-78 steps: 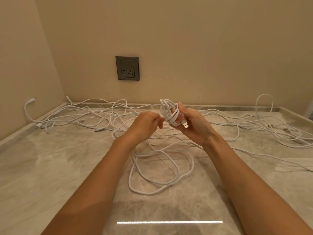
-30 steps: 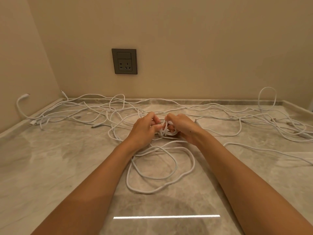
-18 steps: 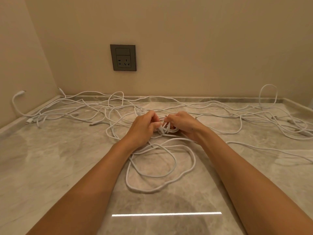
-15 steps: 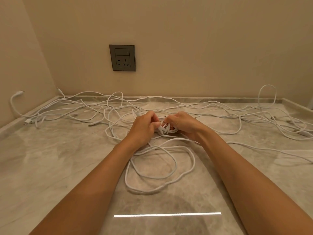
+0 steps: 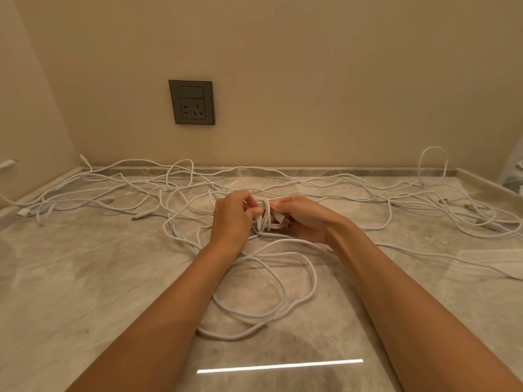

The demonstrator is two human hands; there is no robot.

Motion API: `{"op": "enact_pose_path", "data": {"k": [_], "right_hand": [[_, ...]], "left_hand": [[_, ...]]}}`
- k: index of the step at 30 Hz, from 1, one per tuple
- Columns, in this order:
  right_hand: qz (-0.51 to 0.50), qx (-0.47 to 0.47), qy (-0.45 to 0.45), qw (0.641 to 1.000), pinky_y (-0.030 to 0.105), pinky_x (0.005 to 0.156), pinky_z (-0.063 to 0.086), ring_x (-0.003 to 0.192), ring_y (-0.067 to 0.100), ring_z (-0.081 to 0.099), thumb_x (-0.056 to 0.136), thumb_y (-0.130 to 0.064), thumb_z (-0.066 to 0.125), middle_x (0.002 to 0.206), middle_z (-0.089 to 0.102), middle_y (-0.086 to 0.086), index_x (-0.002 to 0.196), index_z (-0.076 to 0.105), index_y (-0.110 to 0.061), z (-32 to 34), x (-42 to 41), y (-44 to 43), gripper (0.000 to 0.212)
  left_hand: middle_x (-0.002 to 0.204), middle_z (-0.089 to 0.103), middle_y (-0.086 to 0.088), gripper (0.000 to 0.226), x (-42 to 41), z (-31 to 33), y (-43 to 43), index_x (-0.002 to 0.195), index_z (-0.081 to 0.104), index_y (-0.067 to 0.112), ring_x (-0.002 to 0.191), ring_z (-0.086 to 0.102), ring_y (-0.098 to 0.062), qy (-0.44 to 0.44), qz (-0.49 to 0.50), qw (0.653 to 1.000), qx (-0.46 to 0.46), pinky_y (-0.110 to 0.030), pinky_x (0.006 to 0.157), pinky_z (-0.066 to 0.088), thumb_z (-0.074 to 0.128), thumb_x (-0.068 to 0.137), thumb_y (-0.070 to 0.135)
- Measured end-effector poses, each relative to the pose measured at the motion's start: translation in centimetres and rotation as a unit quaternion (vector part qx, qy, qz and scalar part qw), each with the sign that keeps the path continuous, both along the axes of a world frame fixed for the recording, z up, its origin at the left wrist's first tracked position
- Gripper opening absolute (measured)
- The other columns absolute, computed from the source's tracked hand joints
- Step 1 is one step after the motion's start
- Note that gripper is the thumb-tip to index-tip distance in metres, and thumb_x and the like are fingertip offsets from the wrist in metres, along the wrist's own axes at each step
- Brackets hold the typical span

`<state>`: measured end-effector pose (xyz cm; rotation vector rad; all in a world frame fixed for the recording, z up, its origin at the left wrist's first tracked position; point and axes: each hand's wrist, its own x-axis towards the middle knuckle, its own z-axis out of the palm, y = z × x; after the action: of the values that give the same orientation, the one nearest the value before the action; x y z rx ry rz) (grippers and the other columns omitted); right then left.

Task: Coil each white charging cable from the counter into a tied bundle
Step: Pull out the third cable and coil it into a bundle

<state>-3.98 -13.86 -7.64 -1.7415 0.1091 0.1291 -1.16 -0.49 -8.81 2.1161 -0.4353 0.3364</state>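
Observation:
A small coiled bundle of white cable [image 5: 265,219] sits between my two hands low over the marble counter [image 5: 85,278]. My left hand [image 5: 232,219] pinches it from the left with curled fingers. My right hand [image 5: 300,219] cups it from the right, and a USB plug [image 5: 286,222] sticks out by the palm. A loose white cable [image 5: 283,292] lies in wide loops on the counter just in front of the hands.
Several more loose white cables are spread over the counter: a tangle at the left [image 5: 99,193] and another at the right [image 5: 452,210], one loop standing up [image 5: 433,168] against the back wall. A grey wall socket [image 5: 192,102] is above the counter.
Both hands have brought the coiled bundle down from chest height to just above the counter. In the last half second they stay close together on it, with the plug now showing.

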Motion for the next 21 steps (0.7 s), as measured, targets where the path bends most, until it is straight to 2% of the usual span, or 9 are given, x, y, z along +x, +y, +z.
{"op": "enact_pose_path", "data": {"k": [3, 6, 8, 9, 10, 12, 17, 21], "right_hand": [[-0.045, -0.023, -0.023, 0.998, 0.028, 0.074, 0.052, 0.080, 0.022, 0.056, 0.094, -0.002, 0.046, 0.096, 0.057, 0.020, 0.113, 0.052, 0.022, -0.1, 0.0, -0.1, 0.031], [-0.086, -0.086, -0.057, 0.991, 0.041, 0.081, 0.046, 0.082, 0.021, 0.048, 0.084, -0.019, 0.062, 0.105, 0.062, 0.034, 0.098, 0.062, 0.017, -0.4, 0.2, -0.3, 0.038], [-0.080, -0.088, -0.059, 0.991, 0.037, 0.074, 0.042, 0.080, 0.021, 0.047, 0.085, -0.017, 0.062, 0.099, 0.062, 0.036, 0.091, 0.061, 0.018, -0.4, 0.2, -0.8, 0.036], [-0.068, -0.076, -0.051, 0.993, 0.036, 0.071, 0.042, 0.076, 0.023, 0.048, 0.088, -0.012, 0.060, 0.089, 0.063, 0.029, 0.085, 0.062, 0.016, -0.3, 0.1, -0.9, 0.029], [-0.052, -0.059, -0.042, 0.996, 0.033, 0.069, 0.045, 0.071, 0.023, 0.050, 0.090, -0.008, 0.057, 0.081, 0.060, 0.021, 0.078, 0.063, 0.010, -0.3, 0.0, -1.1, 0.021], [-0.012, -0.022, -0.030, 0.999, 0.026, 0.068, 0.047, 0.065, 0.017, 0.052, 0.090, -0.001, 0.053, 0.072, 0.056, 0.012, 0.069, 0.060, -0.002, -0.3, -0.1, -1.5, 0.021], [0.002, -0.034, -0.052, 0.998, 0.022, 0.061, 0.044, 0.059, 0.015, 0.049, 0.084, 0.009, 0.049, 0.067, 0.052, 0.011, 0.067, 0.056, -0.001, -0.2, -0.3, -1.4, 0.021], [-0.012, -0.116, -0.082, 0.990, 0.021, 0.054, 0.039, 0.055, 0.014, 0.044, 0.083, 0.013, 0.046, 0.063, 0.050, 0.008, 0.065, 0.056, -0.003, -0.2, -0.3, -0.9, 0.027]], "left_hand": [[0.081, 0.066, -0.014, 0.010, -0.5, 0.0, -0.3, 0.078, 0.066, 0.004, 0.079, 0.058, -0.029, -0.053, -0.005, 0.997, 0.052, -0.033, 0.070, 0.042, 0.061, 0.085, 0.008], [0.090, 0.067, -0.018, 0.018, -1.1, 0.1, -0.6, 0.083, 0.063, 0.004, 0.088, 0.058, -0.036, -0.100, -0.024, 0.985, 0.142, -0.038, 0.075, 0.040, 0.049, 0.091, 0.011], [0.086, 0.066, -0.017, 0.022, -1.4, 0.1, -0.6, 0.076, 0.060, 0.006, 0.084, 0.057, -0.034, -0.113, -0.037, 0.980, 0.163, -0.036, 0.072, 0.036, 0.045, 0.089, 0.014], [0.081, 0.065, -0.016, 0.024, -1.5, 0.2, -0.5, 0.070, 0.058, 0.006, 0.079, 0.055, -0.033, -0.106, -0.042, 0.980, 0.160, -0.034, 0.069, 0.034, 0.046, 0.088, 0.017], [0.076, 0.063, -0.015, 0.025, -1.5, 0.1, -0.3, 0.068, 0.058, 0.004, 0.074, 0.054, -0.031, -0.099, -0.046, 0.982, 0.154, -0.033, 0.066, 0.034, 0.049, 0.086, 0.020], [0.075, 0.064, -0.012, 0.025, -1.3, 0.1, -0.2, 0.071, 0.062, 0.005, 0.071, 0.054, -0.027, -0.098, -0.050, 0.981, 0.158, -0.031, 0.063, 0.035, 0.054, 0.085, 0.024], [0.095, 0.065, -0.017, 0.023, -1.6, -0.1, -0.9, 0.087, 0.064, 0.002, 0.088, 0.057, -0.032, -0.138, -0.039, 0.964, 0.224, -0.035, 0.071, 0.036, 0.046, 0.089, 0.016], [0.103, 0.064, -0.019, 0.021, -1.7, -0.4, -1.0, 0.094, 0.060, 0.000, 0.096, 0.055, -0.034, -0.151, -0.027, 0.964, 0.217, -0.036, 0.077, 0.035, 0.042, 0.090, 0.011]]}}
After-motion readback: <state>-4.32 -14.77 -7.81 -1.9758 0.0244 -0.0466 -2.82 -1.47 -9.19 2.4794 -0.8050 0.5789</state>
